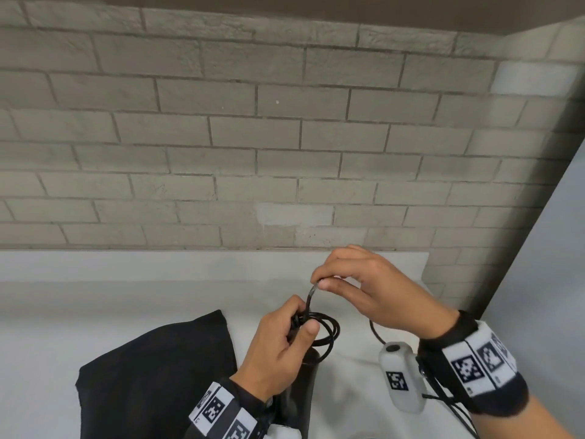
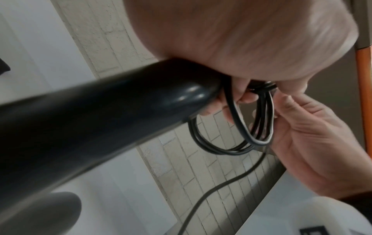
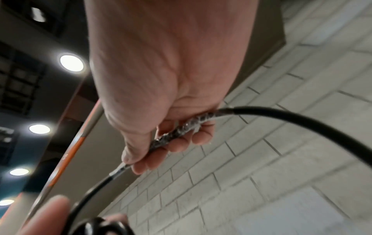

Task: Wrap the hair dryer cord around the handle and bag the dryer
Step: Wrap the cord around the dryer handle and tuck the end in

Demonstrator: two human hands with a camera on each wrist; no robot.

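On white table | left hand (image 1: 278,343) grips coiled cord (image 1: 326,327) | right hand (image 1: 364,286) pinches cord | no legible writing

The hair dryer (image 1: 302,403) body is cut off by the head view's lower edge, its handle partly behind the left hand (image 1: 278,353). The cord (image 1: 319,327) plug shows nowhere.

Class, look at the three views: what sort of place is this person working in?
Probably an indoor commercial or staged room, not clearly a home: a grey brick wall, a plain white counter against it, and round recessed ceiling lights.
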